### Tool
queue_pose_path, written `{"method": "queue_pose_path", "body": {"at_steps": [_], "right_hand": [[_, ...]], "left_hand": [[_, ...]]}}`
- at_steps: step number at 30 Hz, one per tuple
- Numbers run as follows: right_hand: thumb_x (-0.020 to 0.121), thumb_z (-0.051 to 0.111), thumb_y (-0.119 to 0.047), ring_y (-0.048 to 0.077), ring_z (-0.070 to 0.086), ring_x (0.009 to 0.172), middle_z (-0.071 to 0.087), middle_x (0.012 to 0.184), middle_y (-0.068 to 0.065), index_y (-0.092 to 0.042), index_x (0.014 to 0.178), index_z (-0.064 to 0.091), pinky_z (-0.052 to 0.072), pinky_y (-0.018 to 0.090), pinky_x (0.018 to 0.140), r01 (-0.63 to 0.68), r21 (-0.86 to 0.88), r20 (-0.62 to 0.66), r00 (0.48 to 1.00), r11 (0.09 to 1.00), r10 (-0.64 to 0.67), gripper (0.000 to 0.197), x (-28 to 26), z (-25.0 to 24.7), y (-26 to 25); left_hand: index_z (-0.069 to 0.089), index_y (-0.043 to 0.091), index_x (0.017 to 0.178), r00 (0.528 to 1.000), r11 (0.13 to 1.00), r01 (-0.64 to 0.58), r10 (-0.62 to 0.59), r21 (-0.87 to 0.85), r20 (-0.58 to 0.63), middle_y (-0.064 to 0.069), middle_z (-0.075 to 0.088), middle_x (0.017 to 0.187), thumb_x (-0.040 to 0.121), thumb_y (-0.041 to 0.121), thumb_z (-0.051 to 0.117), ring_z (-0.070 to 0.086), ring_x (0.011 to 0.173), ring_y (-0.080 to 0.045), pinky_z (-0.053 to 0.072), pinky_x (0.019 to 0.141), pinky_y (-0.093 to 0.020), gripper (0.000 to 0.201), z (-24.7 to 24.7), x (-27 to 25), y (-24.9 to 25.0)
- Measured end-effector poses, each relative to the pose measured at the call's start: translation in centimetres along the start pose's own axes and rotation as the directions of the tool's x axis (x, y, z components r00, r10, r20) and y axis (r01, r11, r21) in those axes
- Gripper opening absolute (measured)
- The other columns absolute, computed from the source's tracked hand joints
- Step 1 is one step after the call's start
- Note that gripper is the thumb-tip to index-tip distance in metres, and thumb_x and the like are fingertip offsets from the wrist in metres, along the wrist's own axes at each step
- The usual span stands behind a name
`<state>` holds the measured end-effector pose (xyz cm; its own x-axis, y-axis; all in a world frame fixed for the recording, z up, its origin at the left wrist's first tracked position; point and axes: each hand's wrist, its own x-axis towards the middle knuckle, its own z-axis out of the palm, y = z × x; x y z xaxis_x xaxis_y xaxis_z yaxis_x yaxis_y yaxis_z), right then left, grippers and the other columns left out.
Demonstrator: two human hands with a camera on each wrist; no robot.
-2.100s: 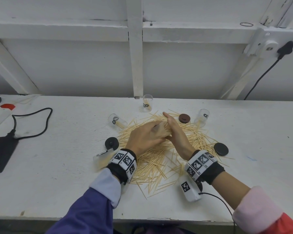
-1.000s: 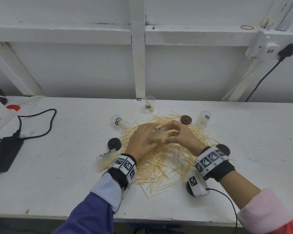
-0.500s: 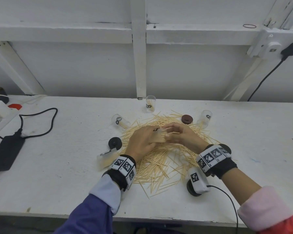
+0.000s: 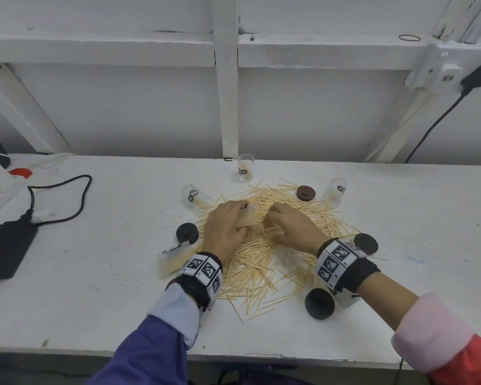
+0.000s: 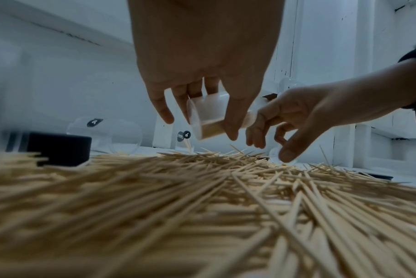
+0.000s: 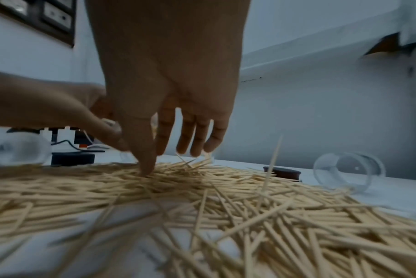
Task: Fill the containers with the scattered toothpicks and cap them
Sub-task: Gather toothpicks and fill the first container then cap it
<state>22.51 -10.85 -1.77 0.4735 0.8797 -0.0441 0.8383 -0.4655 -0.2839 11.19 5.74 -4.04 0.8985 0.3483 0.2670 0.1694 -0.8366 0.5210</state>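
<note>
Right hand (image 4: pixel 290 227) has dropped from the container mouth onto the toothpick pile (image 4: pixel 258 254) mid-tabletop (image 4: pixel 95 287), fingers spread down, thumb touching sticks. Left hand (image 4: pixel 228 226) still grips the part-filled clear container (image 5: pixel 209 117), tilted sideways just above the pile.

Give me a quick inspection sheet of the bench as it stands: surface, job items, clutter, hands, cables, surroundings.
Surface: white bench, scuffed.
Job's things: toothpick pile mid-bench; upright container at the back; two containers on their sides; another by the left wrist; brown cap; black caps.
Clutter: red-and-white items at far left, unclear.
Hands: left hand holds a partly filled container above the pile; right hand has its fingers down on the toothpicks.
Cables: power brick with lead at left; plugged cord on the right.
Surroundings: white panelled wall.
</note>
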Motion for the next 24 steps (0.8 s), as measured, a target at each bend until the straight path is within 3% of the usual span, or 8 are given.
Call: {"method": "queue_pose_path", "body": {"at_steps": [2,4,6,10,14,19,24], "right_hand": [[0.085,0.064,-0.018,0.017,0.044,0.117,0.049,0.131,0.0,-0.02,0.126,0.05,0.041,0.032,0.092,-0.046,-0.085,-0.047,0.998,0.995,0.043,0.043,0.4,0.3,0.0],[0.087,0.06,-0.018,0.022,0.037,0.131,0.039,0.146,0.003,-0.018,0.142,0.036,0.036,0.04,0.103,-0.101,-0.124,0.028,0.994,0.987,0.105,0.06,0.9,0.4,0.2],[0.089,0.058,-0.022,0.024,0.039,0.131,0.041,0.146,0.004,-0.018,0.147,0.029,0.033,0.043,0.105,-0.13,-0.123,0.127,0.981,0.984,0.146,0.064,1.3,0.4,0.4],[0.089,0.061,-0.031,0.018,0.047,0.118,0.054,0.129,-0.002,-0.023,0.132,0.047,0.033,0.037,0.096,-0.078,-0.186,0.103,0.99,0.979,0.099,0.047,1.7,0.3,1.0],[0.088,0.062,-0.042,0.019,0.045,0.116,0.056,0.124,-0.003,-0.025,0.132,0.051,0.032,0.038,0.095,-0.036,-0.277,0.12,0.99,0.96,0.071,0.048,1.8,-0.1,1.2],[0.083,0.065,-0.051,0.018,0.041,0.119,0.05,0.129,-0.004,-0.028,0.128,0.057,0.03,0.038,0.098,0.017,-0.304,0.16,0.987,0.953,0.034,0.051,1.6,-0.8,1.4],[0.074,0.071,-0.055,0.017,0.038,0.124,0.047,0.135,-0.005,-0.023,0.124,0.06,0.028,0.04,0.106,0.081,-0.33,0.205,0.979,0.94,-0.012,0.06,1.5,-1.0,1.3]], "left_hand": [[0.055,0.018,0.131,1.0,1.0,0.01,-0.01,0.009,-0.01,0.0,0.062,0.12,0.082,0.024,0.07,0.055,0.11,-0.021,0.04,0.087,-0.032,0.051,0.0,0.0,-0.1],[0.054,0.018,0.132,1.0,1.0,0.02,-0.02,0.017,-0.004,0.0,0.061,0.12,0.083,0.024,0.069,0.054,0.111,-0.021,0.039,0.087,-0.033,0.052,0.0,0.0,-0.1],[0.053,0.017,0.133,1.0,0.999,0.02,-0.02,0.03,0.011,-0.001,0.06,0.122,0.083,0.025,0.068,0.053,0.113,-0.022,0.04,0.089,-0.035,0.052,0.0,0.0,0.1],[0.052,0.015,0.135,0.999,0.998,-0.007,0.004,0.069,0.037,-0.003,0.06,0.125,0.085,0.026,0.067,0.053,0.113,-0.024,0.039,0.089,-0.036,0.053,0.1,0.0,0.7],[0.051,0.016,0.135,0.999,0.996,-0.003,-0.001,0.089,0.047,-0.002,0.06,0.126,0.084,0.027,0.066,0.053,0.113,-0.024,0.039,0.089,-0.035,0.054,0.2,0.1,0.6],[0.05,0.016,0.136,0.998,0.996,0.01,-0.016,0.09,0.061,-0.003,0.058,0.127,0.084,0.025,0.066,0.052,0.115,-0.024,0.04,0.092,-0.038,0.055,0.2,0.1,0.6],[0.049,0.017,0.137,0.998,0.994,0.011,-0.018,0.107,0.068,-0.002,0.058,0.127,0.085,0.027,0.065,0.051,0.115,-0.023,0.039,0.092,-0.037,0.055,0.2,0.1,0.5]]}}
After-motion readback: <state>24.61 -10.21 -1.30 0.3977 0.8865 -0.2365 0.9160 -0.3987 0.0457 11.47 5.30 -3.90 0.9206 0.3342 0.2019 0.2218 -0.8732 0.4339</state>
